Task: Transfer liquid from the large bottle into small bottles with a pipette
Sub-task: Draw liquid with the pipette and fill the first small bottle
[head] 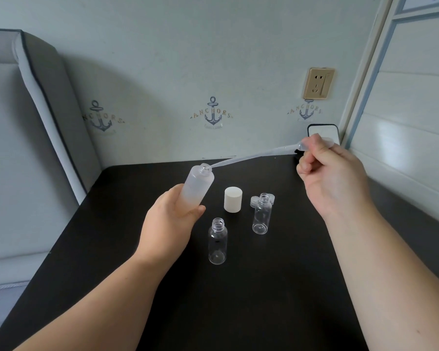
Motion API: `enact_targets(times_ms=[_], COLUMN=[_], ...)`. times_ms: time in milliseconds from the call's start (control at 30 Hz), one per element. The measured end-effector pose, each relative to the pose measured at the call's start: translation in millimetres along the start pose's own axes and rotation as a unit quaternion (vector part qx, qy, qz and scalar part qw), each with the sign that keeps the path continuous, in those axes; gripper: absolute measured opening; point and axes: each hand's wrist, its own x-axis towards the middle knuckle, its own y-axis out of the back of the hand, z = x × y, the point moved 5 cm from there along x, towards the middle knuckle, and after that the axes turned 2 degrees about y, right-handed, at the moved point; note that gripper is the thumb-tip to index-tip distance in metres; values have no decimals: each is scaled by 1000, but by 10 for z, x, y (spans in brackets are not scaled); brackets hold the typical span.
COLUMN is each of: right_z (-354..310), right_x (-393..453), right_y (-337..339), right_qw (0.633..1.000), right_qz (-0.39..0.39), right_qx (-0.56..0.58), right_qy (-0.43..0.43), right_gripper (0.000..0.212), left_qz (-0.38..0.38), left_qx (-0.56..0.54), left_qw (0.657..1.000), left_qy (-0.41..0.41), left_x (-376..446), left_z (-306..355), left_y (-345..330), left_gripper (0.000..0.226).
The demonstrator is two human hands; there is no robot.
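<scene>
frosted large bottle (197,188): our left hand (171,219) grips it, tilted.
pipette (254,156): our right hand (332,173) pinches its bulb, tip at the mouth.

I see my left hand (174,219) gripping the frosted large bottle (197,187), tilted toward my right hand (332,178), which pinches the pipette (254,156) by its bulb. The pipette's tip sits at the bottle's open mouth. Between my hands, on the dark counter (264,300), stand two clear small bottles (217,240) (262,214), uncapped, and a white cap (233,199).
</scene>
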Motion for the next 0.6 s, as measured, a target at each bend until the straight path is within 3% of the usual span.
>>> enact_targets(times_ms=[267, 600], right_z=[-89, -6], right_x=[80, 65], right_y=[-297, -559], right_qw=[999, 996], right_qz=[-25, -54], right_qx=[-15, -72], right_qy=[23, 8], right_gripper=[33, 20], left_qz=[3, 1], left_qx=[26, 31], left_qw=[999, 999], left_qy=[-20, -15], left_x=[23, 1], left_z=[26, 31], left_y=[17, -1], left_gripper=[19, 19])
